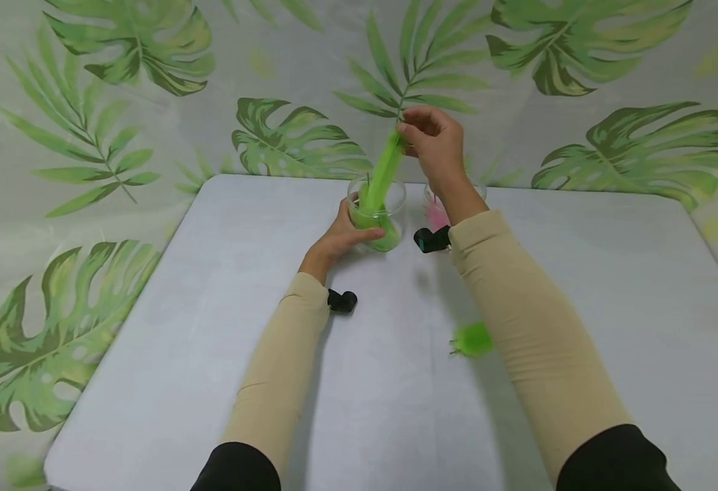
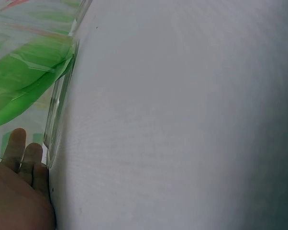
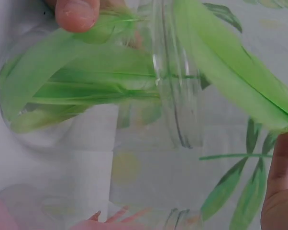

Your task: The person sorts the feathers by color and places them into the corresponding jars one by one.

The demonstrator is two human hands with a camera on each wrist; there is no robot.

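Note:
My left hand [image 1: 341, 237] grips a clear jar [image 1: 399, 225] at the table's far edge, its thumb across the front. Several green feathers [image 3: 82, 91] are inside, seen through the wall in the right wrist view. Above the rim, my right hand [image 1: 437, 146] pinches the upper end of a long green feather [image 1: 385, 167] between thumb and fingertips. This feather slants down into the jar's mouth in the head view. In the left wrist view, green shows through the jar beside the left fingers [image 2: 16, 146].
A second clear jar with pink feathers [image 1: 436, 215] stands to the right, partly hidden behind the right wrist. A green feather bunch [image 1: 472, 339] lies on the white table [image 1: 211, 327] beside the right forearm. A leaf-printed cloth [image 1: 309, 61] hangs behind.

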